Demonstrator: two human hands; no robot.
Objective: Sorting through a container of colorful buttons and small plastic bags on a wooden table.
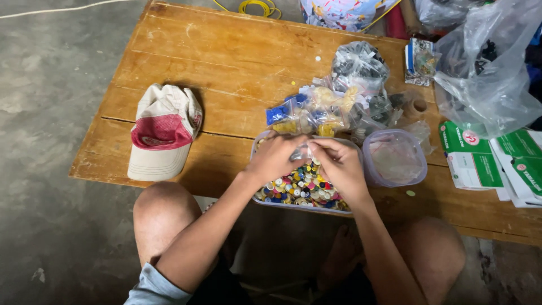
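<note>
Hands first: left hand (275,157) and right hand (339,164) meeting over clear plastic tub (304,189), fingers of both pinched together on small clear plastic bag (299,152), held just above the tub so anything dropped probably lands back inside. Then largest to smallest. Wooden desk (226,73), low, rough planks, scratched, gaps between boards, set on grey concrete floor (51,113); knees tucked under near edge, so sitting low and close. Big crumpled clear plastic sack (491,79) at far right, translucent, dark bits inside, contents hard to tell. Worn cap (162,131), cream cloth with faded red panel, soft and creased, lying well apart to the left of the hands, out of the work zone. Green and white cardboard boxes (480,158) stacked flat at right edge, partly under the sack. Tub itself at near edge of desk directly under the hands, rectangular, thin-walled, full of small round buttons (299,189), many colours, hard and glossy, heaped loose. Heap of small filled bags (339,101) just behind the tub, crinkly clear film, sorted by colour it seems: blue, yellow, dark ones. Round-cornered clear lid or second tub (395,157) touching the tub's right side, looks empty, thin film inside, cannot tell which. Small packet (420,61) further back near sack. Yellow cord coil (257,7) at far edge. Few stray buttons (410,193) loose on bare wood, flat discs, tiny.
</note>
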